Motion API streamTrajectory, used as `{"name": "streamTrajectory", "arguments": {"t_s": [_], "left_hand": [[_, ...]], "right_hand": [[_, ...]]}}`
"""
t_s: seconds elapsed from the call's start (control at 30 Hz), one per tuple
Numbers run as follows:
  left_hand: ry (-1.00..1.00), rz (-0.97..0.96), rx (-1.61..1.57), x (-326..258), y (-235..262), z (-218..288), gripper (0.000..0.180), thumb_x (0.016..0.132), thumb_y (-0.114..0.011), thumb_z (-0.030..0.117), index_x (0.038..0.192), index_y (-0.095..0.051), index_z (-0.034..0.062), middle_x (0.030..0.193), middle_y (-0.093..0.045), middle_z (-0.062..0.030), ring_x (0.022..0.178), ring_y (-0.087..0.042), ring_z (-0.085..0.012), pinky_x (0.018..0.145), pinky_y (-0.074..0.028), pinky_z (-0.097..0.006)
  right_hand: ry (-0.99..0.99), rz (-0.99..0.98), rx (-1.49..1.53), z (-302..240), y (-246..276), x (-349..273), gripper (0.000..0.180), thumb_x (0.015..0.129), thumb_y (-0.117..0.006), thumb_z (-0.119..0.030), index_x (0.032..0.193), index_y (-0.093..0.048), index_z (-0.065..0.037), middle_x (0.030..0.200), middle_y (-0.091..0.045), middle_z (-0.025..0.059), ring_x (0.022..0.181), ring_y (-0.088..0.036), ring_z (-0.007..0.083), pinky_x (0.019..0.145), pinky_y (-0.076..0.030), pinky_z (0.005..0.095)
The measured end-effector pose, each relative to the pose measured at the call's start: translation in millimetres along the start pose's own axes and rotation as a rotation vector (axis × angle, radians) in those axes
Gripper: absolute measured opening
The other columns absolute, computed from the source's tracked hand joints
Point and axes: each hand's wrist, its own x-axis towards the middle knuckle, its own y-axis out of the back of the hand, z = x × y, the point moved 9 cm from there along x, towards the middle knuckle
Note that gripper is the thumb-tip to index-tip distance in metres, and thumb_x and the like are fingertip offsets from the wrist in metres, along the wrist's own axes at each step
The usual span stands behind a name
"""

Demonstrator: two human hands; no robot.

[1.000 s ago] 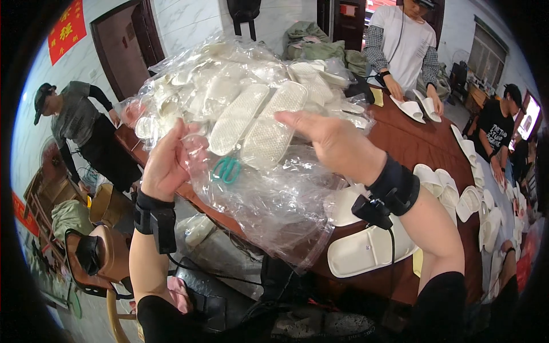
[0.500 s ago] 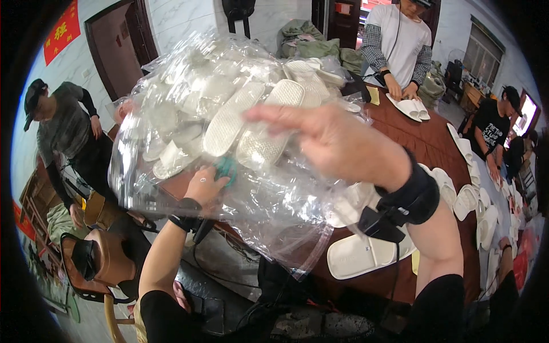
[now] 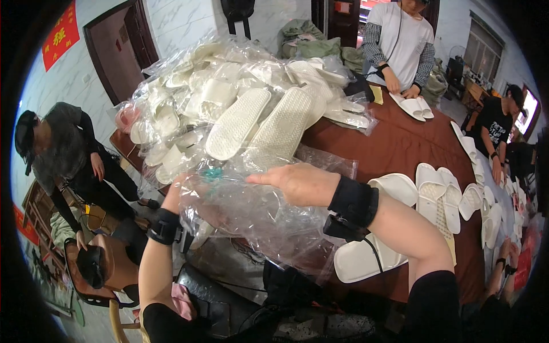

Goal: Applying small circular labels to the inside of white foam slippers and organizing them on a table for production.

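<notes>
A large clear plastic bag (image 3: 246,214) spreads in front of me, its loose film drawn between my two hands. My right hand (image 3: 300,183) is closed on the film, index finger stretched out to the left. Film covers my left hand (image 3: 182,194), so its fingers are hard to make out. Just beyond it, a small teal object (image 3: 213,172) shows through the plastic; its kind is unclear. Close past my hands lie two off-white slipper soles with textured tops, a left one (image 3: 237,123) and a right one (image 3: 281,126), against a heap of bagged slippers (image 3: 194,86).
Finished-looking white slippers (image 3: 437,191) lie on the brown table (image 3: 394,140) to the right. A big pale sole (image 3: 366,260) rests near my right forearm. A person (image 3: 400,51) handles slippers across the table. Another person (image 3: 63,154) bends by a chair (image 3: 86,274) at left.
My right hand has dropped down from above the soles onto the film. My left hand has shifted left and under the plastic. The bag's loose film has been pulled toward me.
</notes>
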Motion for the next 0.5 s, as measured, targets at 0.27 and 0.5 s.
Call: {"name": "streamTrajectory", "arguments": {"t_s": [0.27,0.5], "left_hand": [[0.616,-0.021,0.482,27,60,78,0.038,0.069,-0.070,0.027,0.085,-0.065,-0.0071,0.071,-0.062,-0.0225,0.062,-0.061,-0.0312,0.061,-0.047,-0.038],[0.608,0.215,0.510,-2,108,116,0.025,0.073,-0.067,0.011,0.091,-0.066,-0.0066,0.067,-0.063,-0.0102,0.059,-0.056,-0.0138,0.057,-0.044,-0.029]], "right_hand": [[-0.048,-0.057,-0.040,38,-35,8,0.070,0.076,-0.050,0.008,0.140,-0.049,-0.019,0.094,-0.063,0.0195,0.087,-0.063,0.0378,0.073,-0.049,0.0457],[-0.035,-0.041,-0.073,45,-57,20,0.061,0.079,-0.053,0.004,0.136,-0.052,-0.019,0.089,-0.066,0.0187,0.084,-0.065,0.0374,0.070,-0.050,0.0472]]}}
